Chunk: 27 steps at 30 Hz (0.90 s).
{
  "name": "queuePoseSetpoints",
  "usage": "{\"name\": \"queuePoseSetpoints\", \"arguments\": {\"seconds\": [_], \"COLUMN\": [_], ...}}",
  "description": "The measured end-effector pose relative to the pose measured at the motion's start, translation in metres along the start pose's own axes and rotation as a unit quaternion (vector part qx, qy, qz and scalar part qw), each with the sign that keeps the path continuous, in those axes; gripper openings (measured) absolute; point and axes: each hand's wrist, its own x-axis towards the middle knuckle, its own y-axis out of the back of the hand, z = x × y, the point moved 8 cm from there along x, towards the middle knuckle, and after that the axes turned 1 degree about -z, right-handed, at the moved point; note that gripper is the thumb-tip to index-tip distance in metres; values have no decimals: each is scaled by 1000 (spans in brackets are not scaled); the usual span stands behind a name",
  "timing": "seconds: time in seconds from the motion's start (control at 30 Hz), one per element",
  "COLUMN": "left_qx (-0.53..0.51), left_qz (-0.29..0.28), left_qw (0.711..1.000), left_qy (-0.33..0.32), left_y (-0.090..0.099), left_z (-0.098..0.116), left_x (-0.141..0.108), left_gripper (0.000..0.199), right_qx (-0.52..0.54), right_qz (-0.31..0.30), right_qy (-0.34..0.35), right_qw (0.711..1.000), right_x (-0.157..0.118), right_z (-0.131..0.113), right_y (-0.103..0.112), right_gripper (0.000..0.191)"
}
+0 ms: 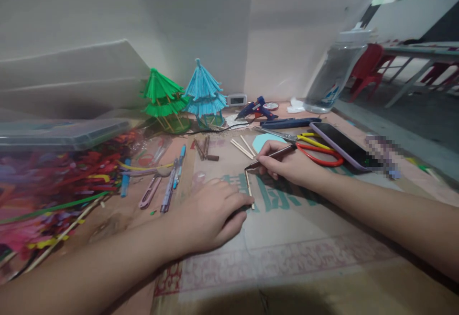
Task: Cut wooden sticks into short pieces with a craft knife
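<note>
Between the two hands in the head view, a thin wooden stick lies on a printed cardboard sheet. At the stick's near end, the left hand rests a fingertip, its other fingers loosely bent and gripping nothing. Just right of the stick, the right hand has its fingers closed around a dark brown pen, whose tip meets the stick's far end. Beyond the stick are some loose pale sticks, and beyond it to the left, a few brown sticks. Farther behind it stand a green tiered model and a blue tiered model, with a glue gun also past the stick. Off to its right lie red-and-yellow-handled scissors and, farther right, a phone.
</note>
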Motion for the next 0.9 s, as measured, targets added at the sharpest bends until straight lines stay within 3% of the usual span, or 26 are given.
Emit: {"name": "queuePoseSetpoints", "arguments": {"seconds": [0.73, 0.9], "left_qx": [-1, -4], "left_qz": [1, 11], "left_qw": [1000, 1000], "left_qy": [4, -4], "left_y": [-1, 0], "left_z": [-2, -1], "left_x": [1, 1], "left_gripper": [24, 23], "right_qx": [-4, 11], "right_qz": [3, -25], "right_qy": [0, -21], "right_qw": [1000, 999], "right_x": [2, 1], "right_z": [-1, 2], "right_y": [0, -3], "right_gripper": [20, 21]}}
